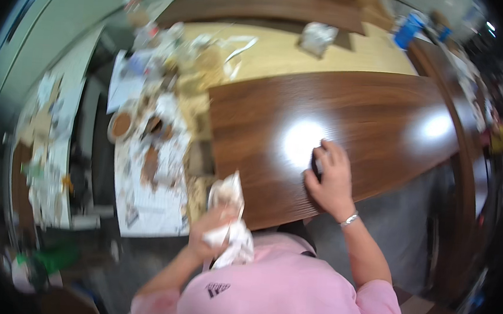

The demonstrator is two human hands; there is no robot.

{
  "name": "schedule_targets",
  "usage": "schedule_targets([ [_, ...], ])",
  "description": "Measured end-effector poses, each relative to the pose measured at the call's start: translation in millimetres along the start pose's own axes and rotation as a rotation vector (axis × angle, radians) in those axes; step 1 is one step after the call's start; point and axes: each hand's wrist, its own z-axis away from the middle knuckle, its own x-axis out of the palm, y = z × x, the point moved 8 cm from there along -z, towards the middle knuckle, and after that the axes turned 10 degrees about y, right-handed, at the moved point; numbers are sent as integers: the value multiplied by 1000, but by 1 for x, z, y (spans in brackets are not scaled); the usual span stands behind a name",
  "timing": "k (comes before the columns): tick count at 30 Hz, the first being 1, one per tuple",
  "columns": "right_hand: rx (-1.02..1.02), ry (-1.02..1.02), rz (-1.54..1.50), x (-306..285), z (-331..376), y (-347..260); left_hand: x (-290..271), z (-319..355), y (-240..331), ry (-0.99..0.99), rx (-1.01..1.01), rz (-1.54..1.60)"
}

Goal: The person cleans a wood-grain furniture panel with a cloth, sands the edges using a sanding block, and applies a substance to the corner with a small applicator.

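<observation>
A dark brown wood-grain board [349, 114] with a glossy face lies in front of me. My right hand [335, 184], a bracelet on its wrist, rests on or just over this board beside a bright light reflection. Its fingers are bent, with thumb and forefinger apart. The dark patch between them looks like shadow; I cannot make out any object there. At the board's near left corner, my left hand [213, 231] grips a crumpled white wiping cloth [239, 241], part of which sticks up above the fingers. Motion blurs this hand.
To the left, stained white paper [159, 209] carries brown smears and a round tub of brown paste [122, 124]. Bottles and bags [153, 49] clutter the far left. Beyond the board are another brown panel [263, 4], a small whitish packet [319, 38] and a blue can [409, 30].
</observation>
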Motion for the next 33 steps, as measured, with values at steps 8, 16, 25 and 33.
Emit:
schedule_targets([
  [8,36,-62,-662,27,5,-59,-42,-35,-3,501,-61,94],
  [16,195,131,-438,-14,-11,19,21,-128,74,-266,128,-376],
  [25,-63,28,-91,23,17,16,119,-226,31,-296,152,-178],
  [33,117,15,94,-6,-17,148,190,-257,9,-326,169,-185],
])
